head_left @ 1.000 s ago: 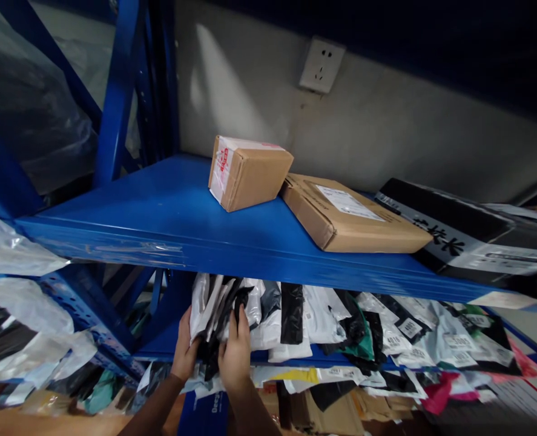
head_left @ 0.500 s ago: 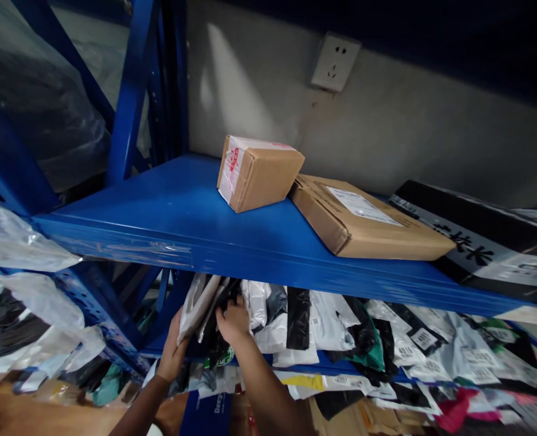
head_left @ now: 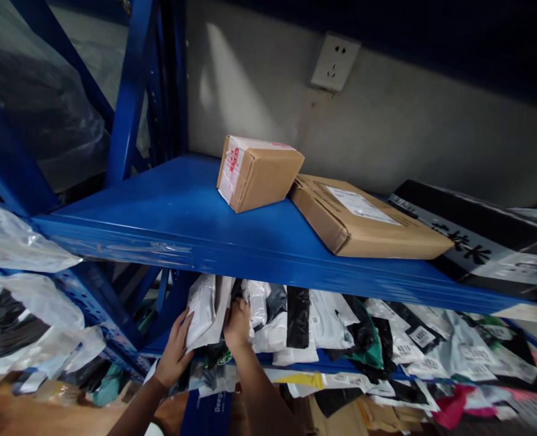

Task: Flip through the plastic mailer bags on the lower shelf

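- I take the blue shelf (head_left: 168,218) as my landmark; both of my hands work just under its front edge, near its left end.
- My left hand (head_left: 174,354) lies flat and open against the outer face of a white mailer bag (head_left: 203,309), fingers spread upward along it, pressing rather than gripping.
- That white mailer bag stands upright at the left end of the row of mailer bags (head_left: 341,333) packed under the blue shelf, leaning a little to the right.
- My right hand (head_left: 237,324) is pushed in just right of the white mailer bag, fingers curled into the gap between it and the next bags; I cannot tell whether the fingers have closed on anything, because the bags hide the tips.
- The row of mailer bags, black, white and green, runs to the right below the blue shelf, many with small white labels.
- On top of the blue shelf, a small cardboard box (head_left: 256,172) sits tilted, touching a flat cardboard box (head_left: 368,224) to its right.
- Farther right on the shelf lies a black parcel (head_left: 472,236) with white lettering.
- A wall socket (head_left: 334,62) sits on the wall above the boxes.
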A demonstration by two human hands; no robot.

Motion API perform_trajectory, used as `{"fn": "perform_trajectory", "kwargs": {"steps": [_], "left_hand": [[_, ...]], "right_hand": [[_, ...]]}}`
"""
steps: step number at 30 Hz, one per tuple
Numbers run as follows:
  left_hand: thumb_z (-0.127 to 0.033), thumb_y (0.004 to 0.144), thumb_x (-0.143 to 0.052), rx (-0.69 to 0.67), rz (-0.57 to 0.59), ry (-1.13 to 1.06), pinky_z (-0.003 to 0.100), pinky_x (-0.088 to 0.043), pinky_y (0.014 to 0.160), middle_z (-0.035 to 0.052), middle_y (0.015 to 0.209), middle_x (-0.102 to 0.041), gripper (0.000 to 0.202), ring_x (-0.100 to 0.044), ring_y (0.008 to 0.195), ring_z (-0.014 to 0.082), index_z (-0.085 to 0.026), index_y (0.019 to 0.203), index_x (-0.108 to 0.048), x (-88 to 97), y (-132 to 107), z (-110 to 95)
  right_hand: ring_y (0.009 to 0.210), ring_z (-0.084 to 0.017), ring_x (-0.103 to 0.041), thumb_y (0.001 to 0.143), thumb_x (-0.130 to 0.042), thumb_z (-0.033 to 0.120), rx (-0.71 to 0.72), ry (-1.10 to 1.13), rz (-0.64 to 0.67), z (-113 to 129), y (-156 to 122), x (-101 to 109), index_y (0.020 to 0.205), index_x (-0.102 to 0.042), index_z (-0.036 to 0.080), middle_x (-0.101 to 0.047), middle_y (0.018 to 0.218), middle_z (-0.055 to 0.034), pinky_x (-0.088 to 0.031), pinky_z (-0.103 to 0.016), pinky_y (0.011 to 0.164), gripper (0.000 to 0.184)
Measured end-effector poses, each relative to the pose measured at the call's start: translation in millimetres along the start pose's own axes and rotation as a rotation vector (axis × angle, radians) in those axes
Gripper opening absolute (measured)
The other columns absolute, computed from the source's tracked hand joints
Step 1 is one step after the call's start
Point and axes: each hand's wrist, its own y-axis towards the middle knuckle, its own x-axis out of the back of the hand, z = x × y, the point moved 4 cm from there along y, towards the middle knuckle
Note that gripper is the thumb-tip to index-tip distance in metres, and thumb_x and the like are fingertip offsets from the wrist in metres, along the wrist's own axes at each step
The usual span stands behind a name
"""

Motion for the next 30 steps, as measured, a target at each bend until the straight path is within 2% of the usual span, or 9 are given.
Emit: {"fn": "perform_trajectory", "kwargs": {"steps": [3,6,9,12,17,22,25,28,30], "left_hand": [[-0.057,0.083,-0.051,0.061,0.063,-0.014,0.065,-0.028,0.109,0.0214,0.154,-0.015,0.078,-0.021,0.142,0.0414,-0.023,0.146,-0.021,1.8,3,10],[-0.062,0.081,-0.049,0.153,0.005,-0.118,0.063,-0.030,0.110,0.0217,0.146,-0.031,0.069,-0.028,0.140,0.0405,-0.019,0.134,-0.036,6.3,14,23],[-0.059,0.082,-0.049,0.203,-0.040,-0.130,0.060,-0.031,0.110,0.0201,0.138,-0.042,0.067,-0.038,0.135,0.0374,-0.018,0.133,-0.036,10.7,29,27],[-0.054,0.072,-0.065,0.199,0.004,-0.082,0.058,-0.028,0.112,0.0192,0.143,-0.038,0.083,-0.035,0.136,0.0383,-0.019,0.141,-0.036,16.0,42,23],[-0.043,0.076,-0.060,0.019,0.189,0.103,0.052,-0.036,0.109,0.0192,0.147,-0.035,0.079,-0.039,0.135,0.0366,-0.021,0.146,-0.033,32.5,41,27],[-0.046,0.084,-0.048,-0.173,0.201,0.100,0.051,-0.037,0.108,0.0152,0.151,-0.033,0.075,-0.038,0.136,0.0351,-0.026,0.151,-0.021,43.0,21,42],[-0.051,0.079,-0.056,-0.017,0.174,0.054,0.054,-0.031,0.112,0.0149,0.152,-0.033,0.076,-0.034,0.139,0.0355,-0.026,0.146,-0.032,38.2,16,48],[-0.063,0.078,-0.049,0.290,0.048,-0.141,0.053,-0.025,0.115,0.0148,0.141,-0.047,0.066,-0.039,0.136,0.0335,-0.020,0.129,-0.049,33.8,23,48],[-0.072,0.077,-0.042,0.446,-0.027,-0.222,0.054,-0.025,0.115,0.0156,0.128,-0.056,0.068,-0.045,0.129,0.0343,-0.017,0.116,-0.055,30.9,32,47]], "right_hand": [[0.107,-0.027,-0.058,0.080,-0.047,0.013,0.051,0.071,-0.005,2,-5,7,0.102,-0.064,0.012,-0.063,0.112,-0.0168,-0.047,-0.042,0.096,0.028],[0.109,-0.022,-0.060,0.084,-0.047,0.019,0.094,0.146,-0.009,-2,-15,24,0.107,-0.062,0.014,-0.064,0.112,-0.0134,-0.048,-0.036,0.097,0.028],[0.099,-0.019,-0.065,0.092,-0.040,0.030,0.059,0.311,-0.029,-19,-32,51,0.110,-0.061,0.017,-0.065,0.109,-0.0121,-0.054,-0.030,0.085,0.031],[0.083,-0.019,-0.068,0.091,-0.043,0.043,-0.060,0.524,-0.097,-47,-54,82,0.105,-0.064,0.018,-0.069,0.100,-0.0118,-0.056,-0.029,0.074,0.036],[0.063,-0.020,-0.066,0.084,-0.052,0.057,-0.253,0.589,-0.214,-100,-89,138,0.092,-0.067,0.018,-0.071,0.084,-0.0108,-0.056,-0.033,0.065,0.042],[0.071,-0.024,-0.066,0.070,-0.061,0.064,-0.420,0.492,-0.569,-139,-109,204,0.085,-0.067,0.016,-0.070,0.081,-0.0124,-0.055,-0.037,0.069,0.050],[0.080,-0.025,-0.068,0.076,-0.059,0.055,-0.269,0.462,-0.463,-118,-85,208,0.088,-0.067,0.015,-0.071,0.087,-0.0135,-0.055,-0.036,0.074,0.043],[0.091,-0.025,-0.067,0.087,-0.048,0.042,-0.089,0.292,-0.188,-71,-40,181,0.108,-0.066,0.013,-0.069,0.102,-0.0160,-0.054,-0.035,0.078,0.040],[0.108,-0.030,-0.062,0.088,-0.048,0.036,-0.158,0.031,-0.132,-49,-10,160,0.126,-0.057,0.007,-0.060,0.122,-0.0225,-0.052,-0.039,0.088,0.049]]}}
